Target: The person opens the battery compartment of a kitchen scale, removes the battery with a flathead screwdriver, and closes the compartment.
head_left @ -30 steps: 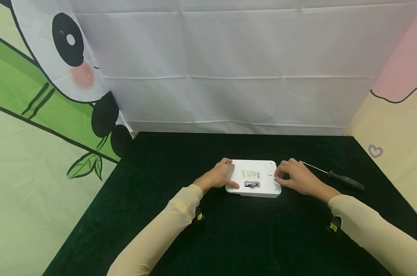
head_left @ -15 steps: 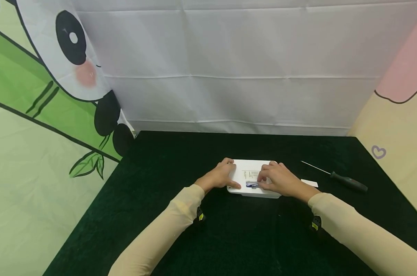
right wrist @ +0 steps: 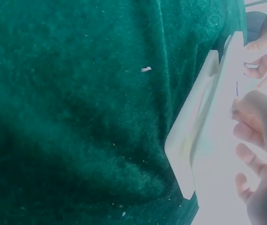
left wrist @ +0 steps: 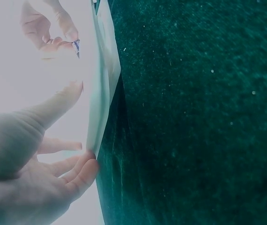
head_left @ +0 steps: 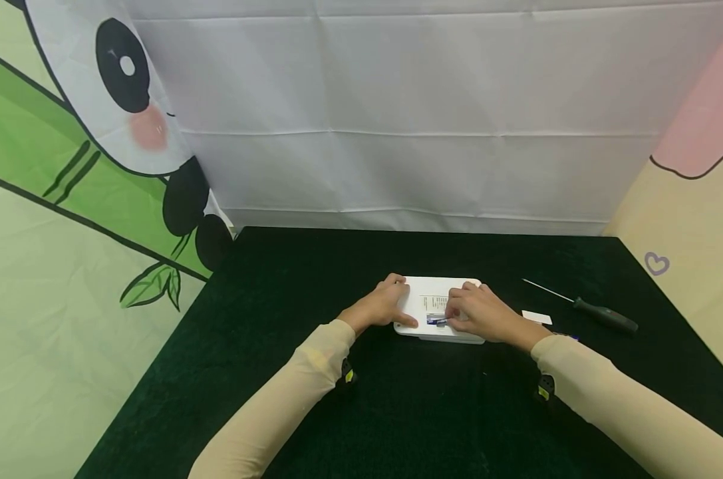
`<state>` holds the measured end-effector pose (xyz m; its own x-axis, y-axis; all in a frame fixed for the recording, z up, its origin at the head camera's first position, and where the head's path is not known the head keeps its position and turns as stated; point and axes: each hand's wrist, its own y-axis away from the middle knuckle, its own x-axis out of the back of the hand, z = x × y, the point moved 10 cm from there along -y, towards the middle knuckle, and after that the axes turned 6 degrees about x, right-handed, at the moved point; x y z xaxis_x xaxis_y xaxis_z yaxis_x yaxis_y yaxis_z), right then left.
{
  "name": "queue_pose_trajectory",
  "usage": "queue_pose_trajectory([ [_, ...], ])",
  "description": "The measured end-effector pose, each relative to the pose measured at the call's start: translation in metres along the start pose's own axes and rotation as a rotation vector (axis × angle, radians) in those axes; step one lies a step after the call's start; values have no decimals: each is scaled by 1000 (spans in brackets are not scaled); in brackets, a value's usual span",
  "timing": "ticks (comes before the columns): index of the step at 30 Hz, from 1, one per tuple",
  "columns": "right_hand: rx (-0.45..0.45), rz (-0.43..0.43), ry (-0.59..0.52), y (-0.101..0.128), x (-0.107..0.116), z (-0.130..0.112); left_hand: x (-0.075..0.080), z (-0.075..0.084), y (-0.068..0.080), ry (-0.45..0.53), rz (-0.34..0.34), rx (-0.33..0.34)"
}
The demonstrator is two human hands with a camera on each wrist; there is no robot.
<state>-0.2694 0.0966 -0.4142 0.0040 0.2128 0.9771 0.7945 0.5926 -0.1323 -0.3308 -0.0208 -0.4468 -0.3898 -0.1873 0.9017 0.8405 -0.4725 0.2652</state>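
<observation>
Head view: left hand (head_left: 378,308) rests flat on the white device (head_left: 433,293); right hand (head_left: 482,315) pinches the battery (head_left: 435,320) in its open bay.

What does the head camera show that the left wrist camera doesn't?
Only the head view shows the screwdriver, the small white cover lying right of the device, the panda backdrop and both sleeves. Only the left wrist view shows the device's side edge close up, with the left hand's fingertips against it. Both show the white device on the dark green cloth, the left hand steadying it, and the right hand at the battery.
</observation>
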Motion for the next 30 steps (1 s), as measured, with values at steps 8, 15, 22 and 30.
queue_pose_trajectory([
  [8,22,52,-33,2,-1,2,-1,-1,-4,-1,-2,22],
  [15,26,81,-61,4,-4,6,-2,-1,-5,-3,-6,32],
  [22,18,115,-76,7,-7,10,-4,0,-7,-13,0,29],
  [30,36,128,-98,7,-10,12,-5,-1,-8,-23,-9,44],
])
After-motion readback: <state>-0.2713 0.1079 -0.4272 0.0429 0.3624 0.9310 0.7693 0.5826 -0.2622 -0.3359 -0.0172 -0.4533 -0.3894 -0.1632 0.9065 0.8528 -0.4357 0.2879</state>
